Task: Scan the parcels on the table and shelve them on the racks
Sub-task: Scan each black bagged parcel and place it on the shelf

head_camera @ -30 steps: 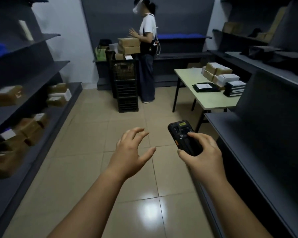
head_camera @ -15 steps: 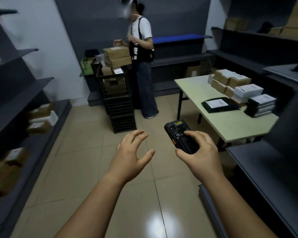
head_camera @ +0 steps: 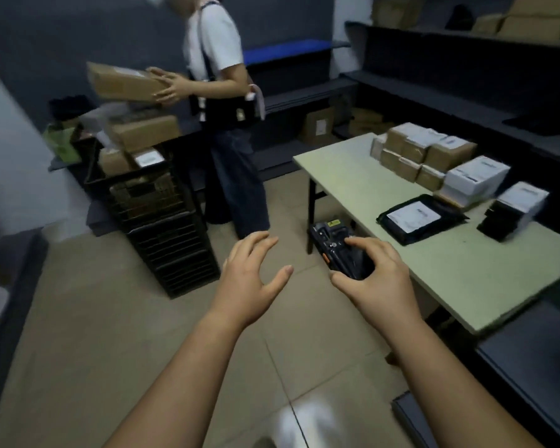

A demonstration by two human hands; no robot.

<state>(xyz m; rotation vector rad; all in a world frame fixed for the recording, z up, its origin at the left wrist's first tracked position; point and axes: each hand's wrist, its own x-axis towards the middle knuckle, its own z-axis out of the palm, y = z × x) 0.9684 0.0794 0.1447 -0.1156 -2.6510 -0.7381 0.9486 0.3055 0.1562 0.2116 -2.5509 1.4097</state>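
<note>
Black scanner, gripped in my right hand, one o'clock. Brown parcels, white boxes and a flat black mailer lie on the green table, two o'clock.

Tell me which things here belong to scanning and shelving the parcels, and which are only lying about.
For the job: scanner, gripped by the right hand; left hand, free; black mailer, brown boxes and white boxes on the table; racks.
Lying about: black crates; green bag; blue mat on the far shelf.

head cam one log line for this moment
left hand: open, empty | right hand: grips handheld scanner | table: black mailer bag nearest, cardboard boxes behind
</note>
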